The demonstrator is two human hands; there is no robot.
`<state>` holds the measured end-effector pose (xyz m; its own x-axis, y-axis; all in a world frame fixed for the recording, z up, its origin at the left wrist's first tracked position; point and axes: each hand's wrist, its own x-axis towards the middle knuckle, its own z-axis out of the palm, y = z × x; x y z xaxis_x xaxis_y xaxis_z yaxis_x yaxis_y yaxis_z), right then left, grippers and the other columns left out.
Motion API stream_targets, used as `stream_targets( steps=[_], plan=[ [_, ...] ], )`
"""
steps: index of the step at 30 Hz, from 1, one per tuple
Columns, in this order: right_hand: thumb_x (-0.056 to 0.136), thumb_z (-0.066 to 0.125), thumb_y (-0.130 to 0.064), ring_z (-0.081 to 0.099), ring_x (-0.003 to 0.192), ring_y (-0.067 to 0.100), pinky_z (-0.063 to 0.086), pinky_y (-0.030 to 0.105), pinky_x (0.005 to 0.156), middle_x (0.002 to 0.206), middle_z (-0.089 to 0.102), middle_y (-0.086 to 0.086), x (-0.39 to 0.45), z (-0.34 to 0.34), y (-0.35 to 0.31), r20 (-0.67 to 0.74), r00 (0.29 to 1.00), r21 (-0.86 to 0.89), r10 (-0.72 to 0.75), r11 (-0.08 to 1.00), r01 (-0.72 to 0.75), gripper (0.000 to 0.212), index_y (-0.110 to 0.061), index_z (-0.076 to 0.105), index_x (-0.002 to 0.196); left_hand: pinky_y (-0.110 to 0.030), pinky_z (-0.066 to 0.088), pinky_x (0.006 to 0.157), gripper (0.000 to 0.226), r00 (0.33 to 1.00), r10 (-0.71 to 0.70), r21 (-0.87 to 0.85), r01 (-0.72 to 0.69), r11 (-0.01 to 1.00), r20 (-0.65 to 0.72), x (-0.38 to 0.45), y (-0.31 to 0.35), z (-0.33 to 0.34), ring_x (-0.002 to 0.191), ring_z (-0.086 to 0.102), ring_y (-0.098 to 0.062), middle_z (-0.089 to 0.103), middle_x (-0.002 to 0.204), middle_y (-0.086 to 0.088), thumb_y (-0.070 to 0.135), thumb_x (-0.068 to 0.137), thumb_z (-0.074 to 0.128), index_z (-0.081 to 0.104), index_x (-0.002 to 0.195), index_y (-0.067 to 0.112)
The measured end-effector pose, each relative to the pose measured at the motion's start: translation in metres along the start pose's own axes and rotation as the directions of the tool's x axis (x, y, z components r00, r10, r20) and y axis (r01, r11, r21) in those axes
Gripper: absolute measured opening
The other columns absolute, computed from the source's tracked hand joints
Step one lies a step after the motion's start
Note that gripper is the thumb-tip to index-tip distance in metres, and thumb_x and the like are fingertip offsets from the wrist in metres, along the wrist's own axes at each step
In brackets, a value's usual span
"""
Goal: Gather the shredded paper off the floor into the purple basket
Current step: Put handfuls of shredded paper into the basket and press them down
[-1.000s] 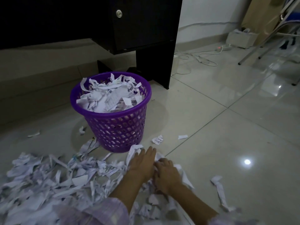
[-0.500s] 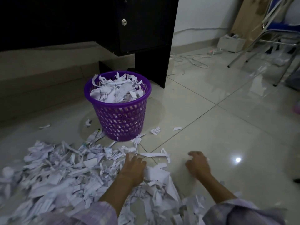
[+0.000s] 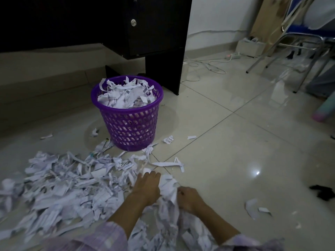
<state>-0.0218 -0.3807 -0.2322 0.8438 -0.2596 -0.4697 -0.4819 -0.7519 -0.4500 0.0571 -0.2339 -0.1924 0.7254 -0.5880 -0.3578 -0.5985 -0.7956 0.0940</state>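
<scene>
Honestly, no writing on the scraps can be read; faint print shows on a few pieces, too small and blurred to make out. My left hand (image 3: 147, 187) lies flat with straight fingers, pressing the side of a bunched heap of shredded paper (image 3: 168, 189). My right hand (image 3: 188, 199) has its fingers curled into the same heap from the 3 o'clock side, a closed grip on the shreds. The heap's lower part and both sleeves run off the bottom edge. More shreds spread across the floor (image 3: 235, 151) toward 9 o'clock. The purple basket (image 3: 134, 124) stands at 12 o'clock from my hands, already heaped with paper. Behind it is a dark desk (image 3: 155, 33) with a small lock. At 2 o'clock lie white cables (image 3: 208, 67) and chair legs (image 3: 262, 57). A dark scrap (image 3: 322, 194) at 3 o'clock is hard to identify.
</scene>
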Motion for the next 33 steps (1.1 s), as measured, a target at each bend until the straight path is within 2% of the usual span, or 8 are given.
stream_targets(
  steps=[4,10,14,16,21,25,29,33],
  plan=[
    [0.093,0.045,-0.023,0.062,0.104,0.025,0.048,0.031,0.092,0.114,0.065,0.009,-0.011,-0.004,-0.006,-0.104,0.994,0.005,0.019,1.0,-0.018,0.029,-0.013,0.07,0.104,-0.042,0.008,0.118,0.056,0.998,0.021,0.013,-0.021,1.0,-0.065,-0.01,0.016,0.002,0.141,0.024,-0.022,0.022,0.154,-0.006,0.021,0.098,0.037,0.016,0.149,0.012],
    [0.089,0.055,-0.025,0.047,0.125,0.029,0.041,0.034,0.101,0.136,0.045,0.011,-0.038,-0.054,0.086,-0.325,0.877,0.1,0.354,0.935,-0.34,0.04,-0.017,0.056,0.128,-0.041,0.009,0.118,0.053,0.994,0.076,0.044,-0.073,0.996,-0.081,-0.016,0.034,0.003,0.14,0.024,-0.022,0.023,0.153,-0.005,0.023,0.098,0.037,0.02,0.147,0.013],
    [0.09,0.051,-0.043,0.034,0.134,0.033,0.031,0.039,0.108,0.149,0.032,0.009,-0.062,-0.067,0.168,-0.299,0.765,0.095,0.57,0.815,-0.571,0.055,-0.017,0.042,0.138,-0.038,0.013,0.116,0.051,0.995,0.069,0.056,-0.066,0.996,-0.071,-0.019,0.032,0.011,0.138,0.028,-0.021,0.027,0.151,-0.005,0.023,0.098,0.036,0.023,0.146,0.013],
    [0.094,0.046,-0.044,0.035,0.136,0.031,0.029,0.038,0.111,0.149,0.035,0.011,-0.066,-0.068,0.198,-0.227,0.769,0.087,0.598,0.799,-0.595,0.056,-0.015,0.038,0.142,-0.037,0.018,0.114,0.052,0.997,0.062,0.076,-0.058,0.995,-0.046,-0.018,0.029,0.014,0.136,0.031,-0.021,0.029,0.149,-0.005,0.026,0.098,0.038,0.024,0.146,0.013],
    [0.095,0.044,-0.028,0.05,0.121,0.028,0.04,0.031,0.097,0.129,0.052,0.012,-0.068,-0.042,0.181,-0.263,0.855,-0.127,0.447,0.862,-0.49,0.042,-0.014,0.048,0.135,-0.038,0.027,0.109,0.046,0.998,0.057,0.142,-0.057,0.988,0.004,-0.013,0.027,0.015,0.129,0.038,-0.025,0.036,0.142,-0.007,0.025,0.097,0.038,0.031,0.141,0.014],
    [0.088,0.051,-0.014,0.053,0.11,0.03,0.043,0.027,0.089,0.119,0.053,0.013,-0.057,-0.005,0.112,-0.255,0.938,-0.063,0.234,0.964,-0.257,0.035,-0.007,0.056,0.122,-0.037,0.033,0.101,0.036,0.997,0.071,0.19,-0.072,0.979,0.015,-0.014,0.028,0.011,0.122,0.044,-0.027,0.044,0.134,-0.009,0.022,0.096,0.037,0.04,0.131,0.012],
    [0.089,0.041,-0.03,0.055,0.104,0.023,0.037,0.022,0.084,0.119,0.06,0.015,-0.052,0.015,0.062,-0.105,0.994,0.028,-0.029,0.999,0.032,0.042,-0.004,0.063,0.113,-0.037,0.037,0.096,0.033,0.997,0.081,0.218,-0.083,0.972,0.018,-0.02,0.026,0.011,0.118,0.048,-0.028,0.048,0.129,-0.011,0.022,0.097,0.037,0.045,0.126,0.01],
    [0.094,0.043,-0.024,0.054,0.113,0.027,0.042,0.03,0.092,0.124,0.052,0.01,-0.061,-0.006,0.046,-0.18,0.983,-0.082,0.026,0.996,-0.041,0.032,-0.01,0.054,0.122,-0.037,0.039,0.097,0.035,0.996,0.09,0.184,-0.087,0.979,-0.006,-0.028,0.02,0.011,0.119,0.05,-0.027,0.05,0.132,-0.009,0.018,0.095,0.04,0.048,0.128,0.012]
  ],
)
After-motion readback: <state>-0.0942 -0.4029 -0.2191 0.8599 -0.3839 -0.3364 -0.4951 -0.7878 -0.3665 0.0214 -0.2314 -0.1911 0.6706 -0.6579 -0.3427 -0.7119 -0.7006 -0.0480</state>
